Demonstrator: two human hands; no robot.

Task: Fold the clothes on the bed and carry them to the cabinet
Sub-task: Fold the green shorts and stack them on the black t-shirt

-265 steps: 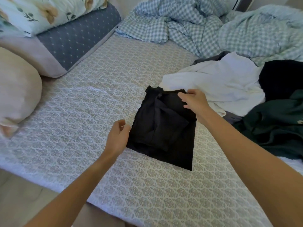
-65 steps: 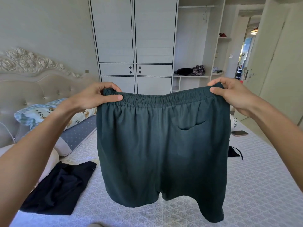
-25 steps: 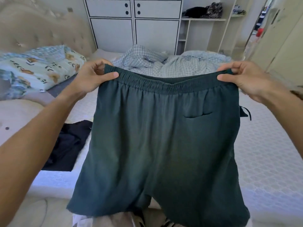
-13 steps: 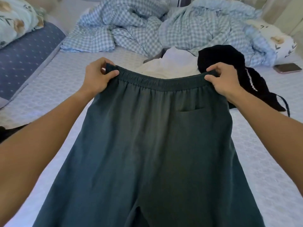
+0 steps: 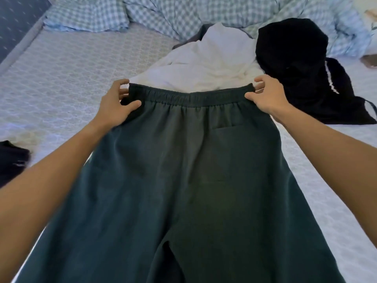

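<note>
Head view showed that the dark green shorts (image 5: 183, 180) had come down: a second or so earlier they hung in the air at chest height with the cabinet behind them, and at this moment they lay lowered over the near edge of the bed (image 5: 61, 78), the waistband stretched flat and the legs running toward the camera and out of the bottom of the frame. By my reading that meant the shaking-out was finished and the garment was being spread for its first fold, so the task was only partly along; one dark piece (image 5: 12, 160) sat at the far left of the bed, apparently already folded, while a white garment (image 5: 204, 62) and a black one (image 5: 295, 74) lay in a heap just beyond the waistband, touching each other, in front of the crumpled checked quilt (image 5: 163, 15). The left hand (image 5: 116, 105) pinched the left corner of the waistband, thumb on top and fingers curled behind it. The right hand (image 5: 267, 97) held the right corner the same way, thumb pressed on the elastic and fingers tucked past the edge. Each grip was narrow, closed on cloth only, and the two were well apart, keeping the band taut between them.
</note>
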